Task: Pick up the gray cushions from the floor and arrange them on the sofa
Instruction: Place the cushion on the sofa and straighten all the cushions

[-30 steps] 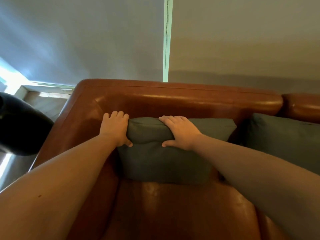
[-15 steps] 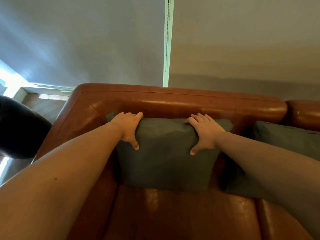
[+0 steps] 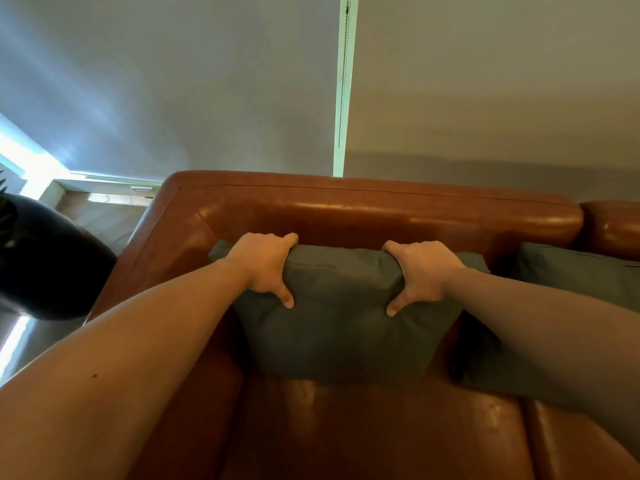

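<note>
A gray cushion (image 3: 341, 320) stands upright on the seat of the brown leather sofa (image 3: 363, 209), leaning against its backrest at the left end. My left hand (image 3: 266, 266) grips the cushion's top edge near its left corner, fingers curled behind, thumb in front. My right hand (image 3: 424, 275) holds the same top edge near the right corner in the same way. A second gray cushion (image 3: 575, 275) leans on the backrest to the right, partly hidden by my right forearm.
A large black rounded object (image 3: 45, 261) sits left of the sofa's armrest. Wood floor (image 3: 104, 216) shows behind it. Closed gray blinds (image 3: 207, 81) with a pull chain (image 3: 343, 74) hang behind the sofa.
Both hands slid outward along the cushion's top edge and curled over it. The cushion now stands more upright against the backrest.
</note>
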`<state>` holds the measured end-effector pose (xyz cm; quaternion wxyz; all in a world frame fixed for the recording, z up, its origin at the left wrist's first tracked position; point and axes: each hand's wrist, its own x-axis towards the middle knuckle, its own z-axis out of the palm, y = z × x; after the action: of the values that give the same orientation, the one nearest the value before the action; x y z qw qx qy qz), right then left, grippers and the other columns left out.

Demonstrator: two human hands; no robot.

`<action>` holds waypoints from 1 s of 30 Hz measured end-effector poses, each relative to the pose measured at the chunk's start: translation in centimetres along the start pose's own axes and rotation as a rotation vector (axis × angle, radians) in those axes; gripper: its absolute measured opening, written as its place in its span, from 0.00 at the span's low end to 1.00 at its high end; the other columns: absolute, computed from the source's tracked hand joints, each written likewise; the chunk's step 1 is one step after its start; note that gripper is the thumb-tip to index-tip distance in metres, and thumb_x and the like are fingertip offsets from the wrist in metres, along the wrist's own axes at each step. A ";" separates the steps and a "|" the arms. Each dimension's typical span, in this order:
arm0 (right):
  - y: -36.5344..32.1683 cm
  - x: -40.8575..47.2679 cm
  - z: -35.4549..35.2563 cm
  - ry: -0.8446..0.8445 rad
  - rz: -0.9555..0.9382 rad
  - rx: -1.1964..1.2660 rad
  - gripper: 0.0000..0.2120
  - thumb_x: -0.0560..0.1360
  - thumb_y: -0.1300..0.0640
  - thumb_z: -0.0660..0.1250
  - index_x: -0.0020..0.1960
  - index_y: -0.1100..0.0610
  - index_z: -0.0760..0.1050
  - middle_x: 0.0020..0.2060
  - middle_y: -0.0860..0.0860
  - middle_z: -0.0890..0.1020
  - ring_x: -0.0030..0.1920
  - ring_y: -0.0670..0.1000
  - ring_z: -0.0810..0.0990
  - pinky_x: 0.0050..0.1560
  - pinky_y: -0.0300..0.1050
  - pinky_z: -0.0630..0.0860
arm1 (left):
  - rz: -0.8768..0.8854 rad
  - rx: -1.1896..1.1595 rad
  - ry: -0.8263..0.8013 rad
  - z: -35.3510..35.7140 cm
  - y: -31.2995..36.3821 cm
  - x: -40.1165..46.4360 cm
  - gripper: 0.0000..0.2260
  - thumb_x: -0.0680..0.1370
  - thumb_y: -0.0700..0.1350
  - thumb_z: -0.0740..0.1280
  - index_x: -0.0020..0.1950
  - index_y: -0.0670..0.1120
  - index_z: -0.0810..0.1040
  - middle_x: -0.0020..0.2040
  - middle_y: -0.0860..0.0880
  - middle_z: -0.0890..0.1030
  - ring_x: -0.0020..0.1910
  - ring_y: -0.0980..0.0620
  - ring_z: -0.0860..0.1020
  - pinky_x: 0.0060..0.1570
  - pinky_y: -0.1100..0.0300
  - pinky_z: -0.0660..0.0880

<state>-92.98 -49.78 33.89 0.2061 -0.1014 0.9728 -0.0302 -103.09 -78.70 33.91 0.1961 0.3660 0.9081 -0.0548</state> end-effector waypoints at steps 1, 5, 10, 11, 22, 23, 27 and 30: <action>0.0 -0.4 -0.3 0.048 -0.016 -0.015 0.46 0.52 0.23 0.71 0.62 0.45 0.65 0.52 0.44 0.80 0.49 0.50 0.80 0.43 0.45 0.72 | 0.014 0.035 0.048 -0.4 0.0 -0.4 0.43 0.50 0.77 0.69 0.57 0.56 0.65 0.42 0.59 0.73 0.37 0.57 0.71 0.34 0.59 0.66; 0.1 -2.1 -2.2 0.204 -0.048 -0.070 0.45 0.54 0.24 0.71 0.62 0.46 0.64 0.54 0.45 0.80 0.49 0.51 0.81 0.40 0.43 0.67 | 0.065 0.115 0.207 -2.7 0.6 -2.0 0.41 0.51 0.78 0.67 0.54 0.54 0.64 0.40 0.59 0.69 0.35 0.57 0.68 0.30 0.59 0.62; -0.4 -3.8 -1.5 0.226 -0.017 -0.102 0.46 0.58 0.26 0.71 0.67 0.48 0.62 0.56 0.46 0.78 0.52 0.51 0.79 0.40 0.42 0.67 | 0.095 0.171 0.269 -2.2 1.3 -3.0 0.42 0.54 0.77 0.68 0.56 0.51 0.65 0.46 0.54 0.78 0.38 0.54 0.74 0.30 0.60 0.64; -0.5 -3.9 -0.9 0.226 -0.003 -0.108 0.47 0.59 0.26 0.71 0.69 0.49 0.62 0.57 0.46 0.77 0.53 0.51 0.79 0.41 0.43 0.69 | 0.088 0.181 0.268 -1.6 1.5 -3.0 0.42 0.55 0.77 0.68 0.57 0.50 0.66 0.47 0.53 0.78 0.40 0.53 0.76 0.32 0.60 0.64; -1.1 -3.0 1.8 0.217 0.009 -0.114 0.49 0.59 0.27 0.71 0.71 0.50 0.60 0.62 0.48 0.75 0.56 0.52 0.78 0.47 0.46 0.73 | 0.085 0.133 0.285 2.1 0.6 -2.7 0.47 0.56 0.76 0.69 0.63 0.44 0.67 0.56 0.48 0.76 0.52 0.50 0.74 0.54 0.56 0.70; -1.0 -3.1 1.9 0.226 0.011 -0.116 0.49 0.59 0.26 0.71 0.70 0.50 0.60 0.61 0.48 0.75 0.54 0.52 0.78 0.44 0.45 0.72 | 0.097 0.137 0.283 1.9 0.4 -2.6 0.47 0.57 0.76 0.69 0.62 0.44 0.68 0.55 0.48 0.76 0.51 0.50 0.75 0.53 0.56 0.70; -0.8 -3.1 3.8 0.249 0.083 -0.030 0.50 0.60 0.28 0.72 0.73 0.50 0.58 0.64 0.48 0.73 0.60 0.52 0.76 0.55 0.49 0.73 | 0.109 0.153 0.295 2.6 0.5 -1.8 0.46 0.57 0.75 0.70 0.63 0.45 0.69 0.55 0.49 0.75 0.51 0.50 0.73 0.53 0.56 0.69; -0.5 -2.6 3.9 0.235 0.125 0.019 0.52 0.60 0.29 0.73 0.74 0.49 0.56 0.66 0.48 0.71 0.63 0.53 0.73 0.62 0.51 0.70 | 0.093 0.180 0.297 2.3 0.7 -1.1 0.47 0.57 0.75 0.69 0.65 0.47 0.67 0.56 0.50 0.74 0.52 0.50 0.72 0.55 0.56 0.69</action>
<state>-88.95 -49.77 31.37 0.0933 -0.0342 0.9943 -0.0383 -101.23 -79.45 32.30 0.0288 0.4277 0.9006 -0.0720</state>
